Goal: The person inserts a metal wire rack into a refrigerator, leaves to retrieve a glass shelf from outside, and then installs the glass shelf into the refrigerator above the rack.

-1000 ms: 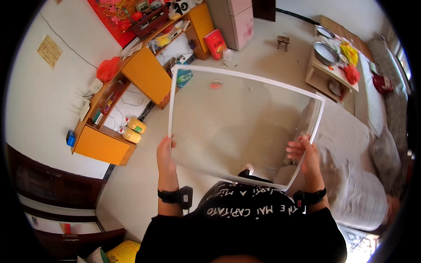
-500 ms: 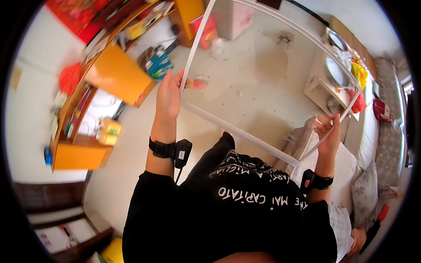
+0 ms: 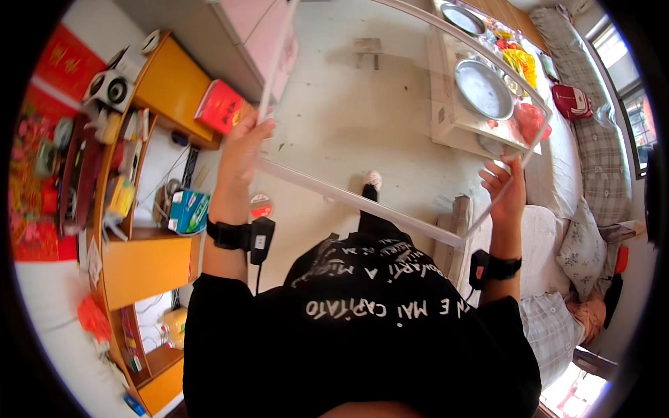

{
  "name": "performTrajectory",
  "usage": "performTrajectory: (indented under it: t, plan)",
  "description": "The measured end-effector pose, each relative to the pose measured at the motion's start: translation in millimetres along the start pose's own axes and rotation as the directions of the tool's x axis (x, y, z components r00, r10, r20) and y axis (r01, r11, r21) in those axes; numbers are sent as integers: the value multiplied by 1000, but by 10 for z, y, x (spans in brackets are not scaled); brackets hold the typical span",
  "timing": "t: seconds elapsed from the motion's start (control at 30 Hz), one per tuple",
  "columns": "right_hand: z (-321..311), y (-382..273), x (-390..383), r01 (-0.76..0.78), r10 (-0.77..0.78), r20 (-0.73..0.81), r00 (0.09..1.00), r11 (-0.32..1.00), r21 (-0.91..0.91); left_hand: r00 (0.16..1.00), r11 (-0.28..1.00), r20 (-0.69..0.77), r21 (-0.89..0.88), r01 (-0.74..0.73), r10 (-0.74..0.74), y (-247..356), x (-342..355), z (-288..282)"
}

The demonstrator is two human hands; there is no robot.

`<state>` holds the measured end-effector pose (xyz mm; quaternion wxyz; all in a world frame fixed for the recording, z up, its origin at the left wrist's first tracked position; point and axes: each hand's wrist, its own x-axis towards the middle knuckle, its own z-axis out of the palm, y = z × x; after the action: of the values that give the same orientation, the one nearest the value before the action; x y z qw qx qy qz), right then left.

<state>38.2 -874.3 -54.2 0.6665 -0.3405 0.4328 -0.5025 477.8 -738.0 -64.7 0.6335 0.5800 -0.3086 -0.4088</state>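
Both my hands hold up a large rectangular panel with a white frame, see-through in the middle, tilted in front of me above the floor. My left hand grips the frame's left side near the lower left corner. At the lower right side, my right hand has its fingers curled at the frame's edge. The panel's top edge is partly cut off by the view. Each wrist wears a black strap with a small box.
On the right, a low white table carries a metal basin and bags, beside a covered sofa. Ahead are a small stool and a pink cabinet. Orange shelving lines the left. A round red-and-white thing lies on the floor.
My view has turned and moved forward with the panel still in both hands. The shelving has shifted down the picture, and the pink cabinet and stool show more fully.
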Motion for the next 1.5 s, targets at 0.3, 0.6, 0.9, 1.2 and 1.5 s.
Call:
performTrajectory:
  t: [0.3, 0.6, 0.9, 1.2, 1.5]
  plan:
    - [1089, -442, 2495, -194, 191, 175, 966, 981, 1, 1000, 1000, -16, 2, 26, -26, 555, 1576, 73]
    - [2323, -379, 4456, -344, 393, 355, 848, 919, -194, 995, 881, 93, -474, 8, 40, 647, 2470, 1]
    - [4378, -1422, 5783, 16, 77, 952, 295, 996, -85, 962, 608, -137, -751, -257, 238, 749, 4339, -581]
    - [5359, -476, 6602, -232, -190, 862, 470, 915, 329, 872, 681, -298, -544, -490, 388, 1389, 5549, -1025]
    - [7291, -529, 7718, -382, -95, 980, 177, 911, 157, 644, 661, -673, -300, -688, 365, 1784, 6087, -1043]
